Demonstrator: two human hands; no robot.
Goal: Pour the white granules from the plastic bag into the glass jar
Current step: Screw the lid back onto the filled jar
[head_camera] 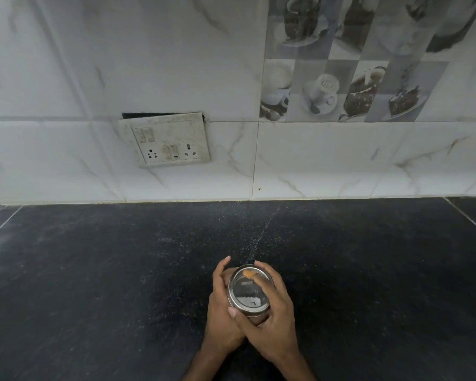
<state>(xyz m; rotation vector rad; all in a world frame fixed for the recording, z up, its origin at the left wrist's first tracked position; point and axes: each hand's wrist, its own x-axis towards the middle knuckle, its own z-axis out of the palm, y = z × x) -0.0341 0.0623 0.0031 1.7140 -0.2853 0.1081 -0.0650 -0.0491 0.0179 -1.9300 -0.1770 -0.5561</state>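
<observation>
Black speckled stone makes up the countertop [99, 284], and low on it, near the middle of the view, stands the glass jar [249, 294], seen from almost straight above. A round metal lid [248, 294] with a clear pane covers its mouth; through the pane a small heap of white granules [249, 301] shows at the bottom. Whether the lid is screwed tight or only resting cannot be told.

Both hands clasp the jar. The left hand [220, 306] wraps the left side, fingers curled against the glass and the thumb pressed to the near edge of the lid. The right hand [275, 312] closes over the right side and the lid's rim, its fingers reaching round the far edge, with one orange-tinted fingertip [250, 274] lying on top of the lid.

Fine white specks are scattered on the counter beyond the jar, thickest along a pale seam [261, 235] running back to the wall. Marble-patterned wall tiles [341, 160] rise behind the counter. A grimy white switch-and-socket plate [166, 140] sits crooked in them, left of centre, with a dark gap above it. Upper right, decorative tiles [341, 89] show cups and desserts.
</observation>
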